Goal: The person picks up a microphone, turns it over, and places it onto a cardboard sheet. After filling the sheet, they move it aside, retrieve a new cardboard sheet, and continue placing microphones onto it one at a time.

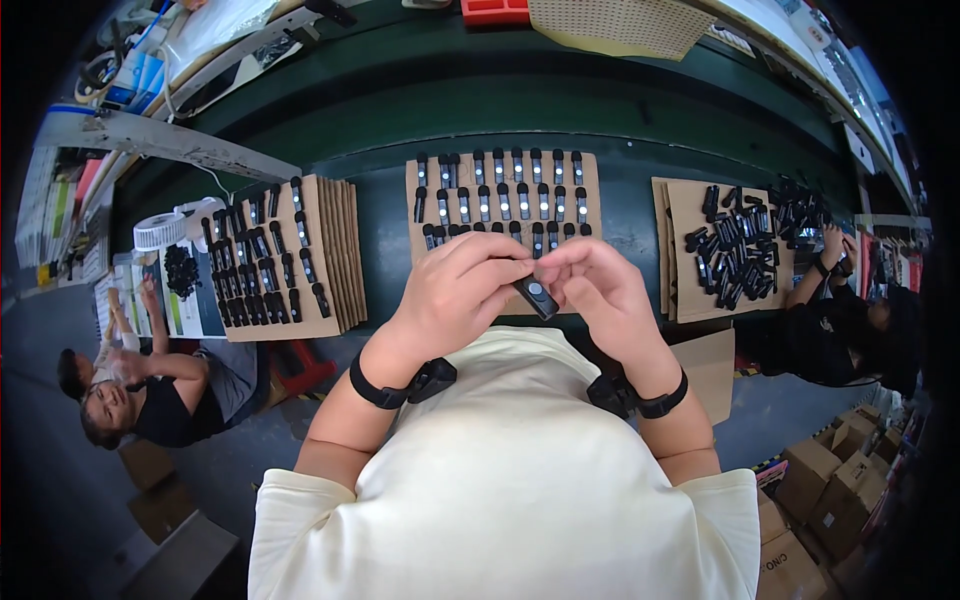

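In front of my chest a small black clip-on microphone (537,292) with a round light button is held at a tilt, its lower end toward me. My left hand (455,285) closes on it from the left, thumb and fingertips at its side. From the right, my right hand (605,290) has bent fingers and thumb against it; its upper end is hidden by fingertips of both hands. Just beyond lies a cardboard sheet (592,185) with rows of similar microphones (522,200), black foam on their tops. My hands cover the sheet's near part.
On the left, a cardboard stack (345,255) carries more microphones in rows. At right, another cardboard sheet (680,200) bears a loose heap of black microphones (735,245). Co-workers sit at both sides (170,400). A red tray (495,10) stands at the back of the dark green table (385,235).
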A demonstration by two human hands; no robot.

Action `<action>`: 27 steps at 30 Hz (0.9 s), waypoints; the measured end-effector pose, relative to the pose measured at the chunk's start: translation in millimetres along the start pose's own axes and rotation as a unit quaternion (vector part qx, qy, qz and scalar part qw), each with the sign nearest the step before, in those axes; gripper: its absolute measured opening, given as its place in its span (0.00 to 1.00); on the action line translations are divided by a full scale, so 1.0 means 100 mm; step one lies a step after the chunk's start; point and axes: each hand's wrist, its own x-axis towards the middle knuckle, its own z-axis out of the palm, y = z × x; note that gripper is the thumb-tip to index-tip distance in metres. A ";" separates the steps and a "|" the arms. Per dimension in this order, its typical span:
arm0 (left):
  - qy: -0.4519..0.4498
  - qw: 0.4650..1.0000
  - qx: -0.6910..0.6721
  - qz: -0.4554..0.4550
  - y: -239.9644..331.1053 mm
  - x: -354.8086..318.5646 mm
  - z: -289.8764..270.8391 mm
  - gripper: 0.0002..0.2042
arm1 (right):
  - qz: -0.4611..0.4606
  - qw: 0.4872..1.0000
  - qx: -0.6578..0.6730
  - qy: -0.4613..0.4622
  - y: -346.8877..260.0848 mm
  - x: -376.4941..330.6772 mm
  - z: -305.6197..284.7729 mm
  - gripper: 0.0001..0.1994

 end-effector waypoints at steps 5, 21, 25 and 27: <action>-0.037 0.996 0.078 0.019 -0.01 0.04 0.01 0.14 | 0.173 0.984 0.026 -0.036 0.12 0.04 -0.08 0.10; -0.036 0.985 0.088 -0.142 -0.39 -0.37 -0.11 0.12 | 0.326 0.909 -0.252 0.068 1.98 -0.21 -0.79 0.10; -0.040 0.982 0.088 -0.160 -0.43 -0.42 -0.12 0.12 | 0.340 0.895 -0.277 0.077 2.17 -0.14 -0.77 0.12; -0.041 0.982 0.088 -0.162 -0.45 -0.42 -0.12 0.11 | 0.332 0.886 -0.314 0.074 2.24 -0.10 -0.78 0.12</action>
